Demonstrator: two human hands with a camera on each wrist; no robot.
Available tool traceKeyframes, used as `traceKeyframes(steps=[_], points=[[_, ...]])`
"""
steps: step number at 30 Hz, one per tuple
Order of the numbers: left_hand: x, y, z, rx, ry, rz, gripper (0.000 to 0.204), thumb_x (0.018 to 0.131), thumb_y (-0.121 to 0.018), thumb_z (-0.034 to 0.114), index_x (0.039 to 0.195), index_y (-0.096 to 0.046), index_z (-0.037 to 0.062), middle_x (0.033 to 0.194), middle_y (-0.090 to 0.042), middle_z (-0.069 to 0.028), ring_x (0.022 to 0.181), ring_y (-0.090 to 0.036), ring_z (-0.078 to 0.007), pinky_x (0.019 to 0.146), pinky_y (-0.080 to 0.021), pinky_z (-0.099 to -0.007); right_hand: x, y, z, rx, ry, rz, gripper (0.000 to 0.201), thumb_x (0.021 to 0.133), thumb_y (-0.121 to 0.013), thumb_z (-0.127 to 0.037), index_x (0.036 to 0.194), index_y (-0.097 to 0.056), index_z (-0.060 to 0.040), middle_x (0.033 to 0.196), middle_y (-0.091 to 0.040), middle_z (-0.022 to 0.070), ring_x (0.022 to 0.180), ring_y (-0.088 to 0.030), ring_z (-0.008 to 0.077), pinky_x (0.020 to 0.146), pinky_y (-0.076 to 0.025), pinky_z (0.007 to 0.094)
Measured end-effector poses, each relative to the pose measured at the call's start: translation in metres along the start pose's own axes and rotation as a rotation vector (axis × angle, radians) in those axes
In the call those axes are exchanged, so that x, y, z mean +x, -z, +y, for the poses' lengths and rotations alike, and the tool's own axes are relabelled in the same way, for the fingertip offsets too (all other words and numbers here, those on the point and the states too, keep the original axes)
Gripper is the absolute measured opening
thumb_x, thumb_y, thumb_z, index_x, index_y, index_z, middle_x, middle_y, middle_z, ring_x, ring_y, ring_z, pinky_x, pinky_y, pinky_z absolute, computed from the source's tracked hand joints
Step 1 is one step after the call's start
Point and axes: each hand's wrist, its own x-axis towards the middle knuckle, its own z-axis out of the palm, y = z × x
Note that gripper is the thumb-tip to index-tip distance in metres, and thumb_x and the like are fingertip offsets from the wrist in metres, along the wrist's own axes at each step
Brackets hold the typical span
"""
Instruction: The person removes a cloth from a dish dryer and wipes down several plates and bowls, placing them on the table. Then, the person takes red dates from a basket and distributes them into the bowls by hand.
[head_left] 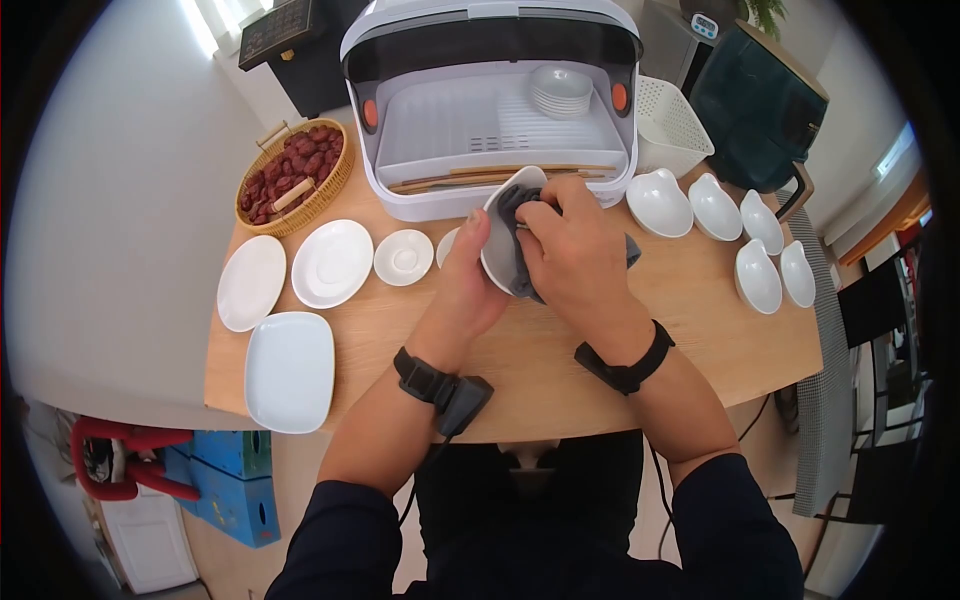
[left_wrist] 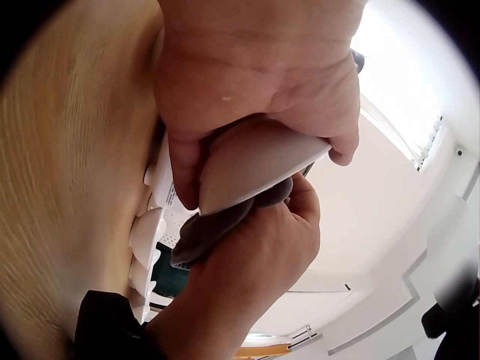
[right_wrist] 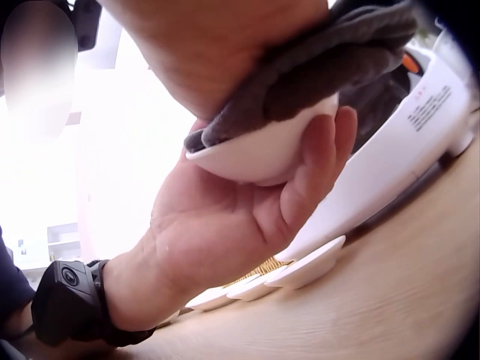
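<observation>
"What is nearest?"

"The person's left hand point(head_left: 468, 280), its fingers curled round a white bowl point(head_left: 494, 250) tilted above the worktop point(head_left: 540, 375). The right hand point(head_left: 580, 245) pinches a gray cloth point(right_wrist: 330, 67), pressed into the bowl."

"And around them?"

"A square plate point(head_left: 290, 372) lies near the front edge, at the left. Past it, two rounded plates point(head_left: 332, 264) and a small saucer point(head_left: 403, 258) sit in a row; at the right stand five lipped bowls point(head_left: 716, 210)."

"Farther back?"

"A white dish box point(head_left: 430, 207), its dark cover point(head_left: 490, 45) raised, with stacked dishes point(head_left: 560, 92) inside. It stands between a wicker basket point(head_left: 318, 200) of dark red fruit point(head_left: 305, 160) and a perforated white basket point(head_left: 690, 125)."
</observation>
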Motion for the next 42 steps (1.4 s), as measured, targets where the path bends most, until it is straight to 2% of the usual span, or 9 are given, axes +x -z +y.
traceKeyframes(steps=[8,15,21,24,29,33,35,37,42], points=[[-0.001,0.011,-0.003,-0.001,0.093,0.033,0.068,0.105,-0.044,0.062,0.142,-0.051,0.0047,0.136,-0.061,-0.0134,0.125,-0.061,-0.0267,0.105,-0.052,-0.0423,0.006,0.015,-0.007,0.574,-0.157,-0.200,0.011,0.079,-0.068,-0.005,0.090,-0.071,-0.0050,0.091,-0.063,0.0100,0.080,-0.065,0.0313,0.071,-0.055,0.0414],[-0.001,0.003,0.003,0.089,-0.045,0.009,0.068,0.104,-0.049,0.056,0.146,-0.048,0.0032,0.137,-0.060,-0.0133,0.129,-0.058,-0.0256,0.109,-0.048,-0.0421,-0.002,0.024,0.004,0.258,-0.035,-0.488,0.016,0.076,-0.068,-0.005,0.091,-0.073,-0.0055,0.092,-0.064,0.0108,0.084,-0.066,0.0314,0.072,-0.055,0.0416],[-0.003,-0.011,0.002,0.090,0.000,0.029,0.070,0.104,-0.049,0.058,0.148,-0.046,0.0034,0.142,-0.057,-0.0119,0.132,-0.056,-0.0248,0.111,-0.046,-0.0420,-0.003,0.002,0.002,-0.092,-0.046,-0.079,0.021,0.075,-0.065,0.005,0.092,-0.071,-0.0048,0.100,-0.065,0.0076,0.081,-0.066,0.0294,0.066,-0.053,0.0380],[-0.001,-0.001,-0.002,0.031,0.066,0.037,0.071,0.106,-0.043,0.061,0.147,-0.048,0.0029,0.141,-0.058,-0.0130,0.129,-0.058,-0.0260,0.108,-0.049,-0.0420,0.000,0.000,0.000,0.334,-0.108,0.060,0.020,0.074,-0.065,0.007,0.091,-0.070,-0.0031,0.099,-0.065,0.0073,0.081,-0.064,0.0269,0.065,-0.052,0.0348],[-0.001,0.015,0.002,0.041,0.152,0.007,0.070,0.108,-0.038,0.058,0.145,-0.050,0.0006,0.137,-0.062,-0.0149,0.129,-0.059,-0.0257,0.104,-0.052,-0.0405,0.008,0.024,0.001,0.751,-0.186,-0.494,0.014,0.072,-0.066,0.002,0.084,-0.071,-0.0040,0.087,-0.067,0.0089,0.079,-0.064,0.0304,0.069,-0.050,0.0373],[0.001,0.001,0.010,0.095,0.005,0.062,0.068,0.109,-0.035,0.054,0.146,-0.049,-0.0009,0.138,-0.062,-0.0150,0.128,-0.060,-0.0267,0.106,-0.050,-0.0426,0.009,0.043,0.005,0.370,-0.162,-0.643,0.011,0.072,-0.064,0.001,0.080,-0.070,-0.0038,0.086,-0.068,0.0102,0.081,-0.065,0.0328,0.072,-0.052,0.0407],[0.003,0.001,0.016,0.108,-0.056,0.100,0.068,0.109,-0.034,0.054,0.148,-0.048,-0.0009,0.140,-0.061,-0.0152,0.129,-0.059,-0.0274,0.107,-0.050,-0.0435,0.014,0.048,0.012,0.291,-0.185,-0.605,0.013,0.073,-0.062,0.001,0.081,-0.071,-0.0040,0.087,-0.068,0.0100,0.083,-0.066,0.0340,0.074,-0.053,0.0405],[0.004,0.001,0.021,-0.031,-0.028,0.074,0.071,0.109,-0.030,0.055,0.151,-0.045,-0.0002,0.145,-0.058,-0.0162,0.133,-0.057,-0.0292,0.110,-0.048,-0.0447,0.020,0.044,0.024,0.285,-0.304,-0.101,0.011,0.074,-0.063,0.001,0.081,-0.070,-0.0029,0.088,-0.068,0.0100,0.083,-0.066,0.0335,0.077,-0.053,0.0390],[0.003,0.006,0.009,-0.062,0.094,-0.020,0.072,0.109,-0.028,0.056,0.154,-0.040,0.0007,0.148,-0.054,-0.0176,0.137,-0.054,-0.0312,0.114,-0.046,-0.0465,0.020,0.032,0.031,0.577,-0.238,-0.004,0.038,0.082,-0.070,-0.008,0.120,-0.070,-0.0052,0.104,-0.072,0.0107,0.097,-0.069,0.0287,0.087,-0.054,0.0344]])
